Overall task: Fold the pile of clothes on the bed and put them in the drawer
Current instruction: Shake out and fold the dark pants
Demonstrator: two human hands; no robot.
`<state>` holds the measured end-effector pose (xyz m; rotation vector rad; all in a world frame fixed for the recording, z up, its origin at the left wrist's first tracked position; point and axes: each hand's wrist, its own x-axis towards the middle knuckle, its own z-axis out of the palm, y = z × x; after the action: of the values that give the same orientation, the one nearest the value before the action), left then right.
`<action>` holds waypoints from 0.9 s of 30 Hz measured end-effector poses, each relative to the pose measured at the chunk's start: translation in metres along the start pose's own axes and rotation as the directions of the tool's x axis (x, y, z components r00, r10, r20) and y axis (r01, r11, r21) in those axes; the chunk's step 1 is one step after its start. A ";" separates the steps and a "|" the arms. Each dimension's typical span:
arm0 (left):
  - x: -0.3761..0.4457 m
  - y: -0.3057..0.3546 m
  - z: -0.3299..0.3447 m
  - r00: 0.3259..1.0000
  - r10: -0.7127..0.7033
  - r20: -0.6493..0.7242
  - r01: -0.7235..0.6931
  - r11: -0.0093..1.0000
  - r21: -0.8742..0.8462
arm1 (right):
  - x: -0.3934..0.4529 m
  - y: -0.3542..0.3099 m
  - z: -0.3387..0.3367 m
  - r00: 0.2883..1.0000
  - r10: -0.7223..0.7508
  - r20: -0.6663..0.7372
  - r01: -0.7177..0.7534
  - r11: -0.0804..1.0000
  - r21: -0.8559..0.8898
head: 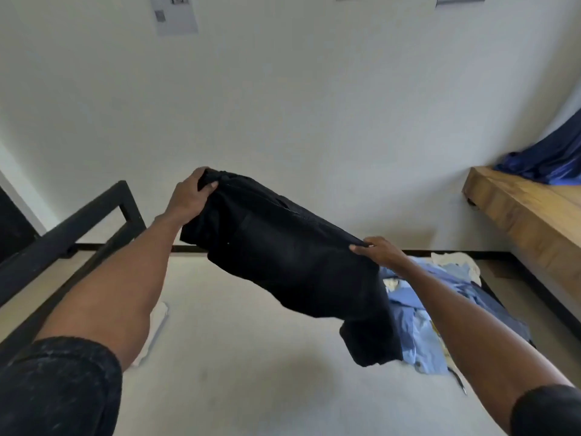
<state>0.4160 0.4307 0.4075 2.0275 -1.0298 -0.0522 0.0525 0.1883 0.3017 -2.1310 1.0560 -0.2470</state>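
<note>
A black garment (pixel 292 256) hangs stretched in the air above the bed (pixel 239 357). My left hand (pixel 191 196) grips its upper left corner, raised higher. My right hand (pixel 379 251) pinches its right edge, lower down. The cloth's lower end droops toward the mattress. Behind it, on the right side of the bed, lies a pile of blue and pale clothes (pixel 440 306), partly hidden by the garment and my right arm. No drawer is in view.
A black metal bed frame (pixel 94 221) runs along the left. A white folded cloth (pixel 155 328) lies by my left arm. A wooden shelf (pixel 528 215) with a dark blue fabric (pixel 547 162) juts out at right. The white wall stands behind.
</note>
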 end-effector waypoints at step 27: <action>-0.159 -0.579 0.189 0.372 -0.868 0.329 0.871 0.449 0.199 | 0.123 0.071 0.522 0.972 0.097 0.214 0.042 0.823 -0.566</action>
<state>0.6141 0.5931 -0.1677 2.3832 0.0059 -1.0784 0.3286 0.3442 -0.1370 -2.5847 1.1111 0.3838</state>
